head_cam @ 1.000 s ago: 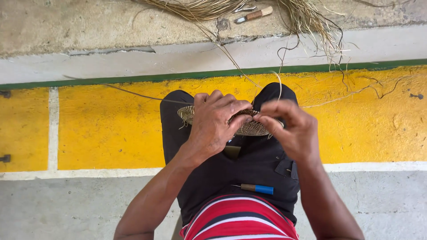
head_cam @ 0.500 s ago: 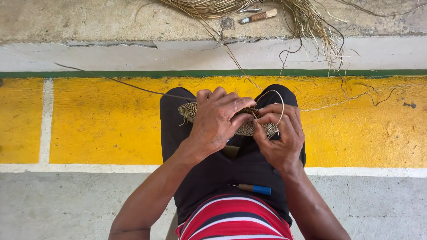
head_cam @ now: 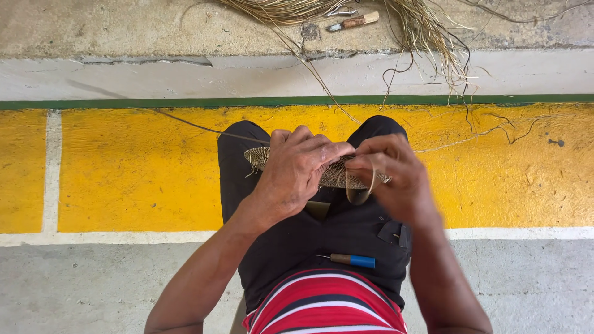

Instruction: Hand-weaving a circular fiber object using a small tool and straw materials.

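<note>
A flat woven straw disc [head_cam: 260,158] rests over my knees, edge-on to the camera. My left hand [head_cam: 297,170] grips it from above, fingers curled over its middle. My right hand [head_cam: 396,173] is beside it at the disc's right edge, pinching a thin straw strand that forms a small loop [head_cam: 359,188] below the fingers. Most of the disc is hidden under both hands. A long strand [head_cam: 192,124] trails from the disc off to the upper left.
A bundle of loose straw [head_cam: 421,25] lies on the concrete ledge ahead, with a wooden-handled tool [head_cam: 354,21] in it. A blue-handled tool [head_cam: 351,260] lies on my lap. Below my legs is a yellow painted floor band [head_cam: 136,167] with a green stripe.
My right hand has shifted slightly right and drawn the strand down into a small loop. The left hand keeps its hold on the disc.
</note>
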